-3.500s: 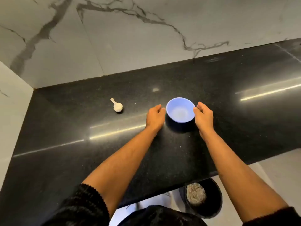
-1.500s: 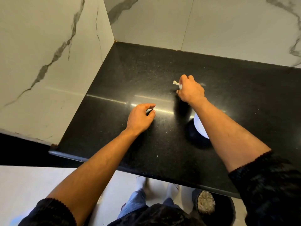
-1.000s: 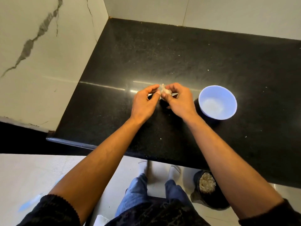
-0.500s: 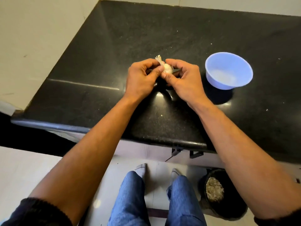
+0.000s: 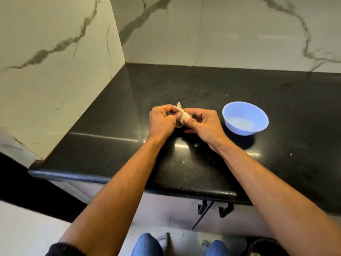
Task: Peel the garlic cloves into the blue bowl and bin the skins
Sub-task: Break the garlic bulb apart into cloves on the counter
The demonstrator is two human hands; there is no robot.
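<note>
Both hands, L (image 5: 161,122) & R (image 5: 203,124), still pinch garlic bulb (image 5: 184,116) betw. them, left of bowl (image 5: 245,118).

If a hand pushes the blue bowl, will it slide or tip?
The blue bowl looks like thin plastic and empty, so probably light. On the glossy black counter it would likely slide. Its base looks narrower than its rim, so a rim push might tip it.

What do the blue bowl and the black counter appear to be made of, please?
Blue bowl: probably plastic, an even matte pale blue with a thin rim and soft sheen. Counter: likely polished granite or similar stone, black with fine speckles and mirror-like streaks of reflected light.
</note>
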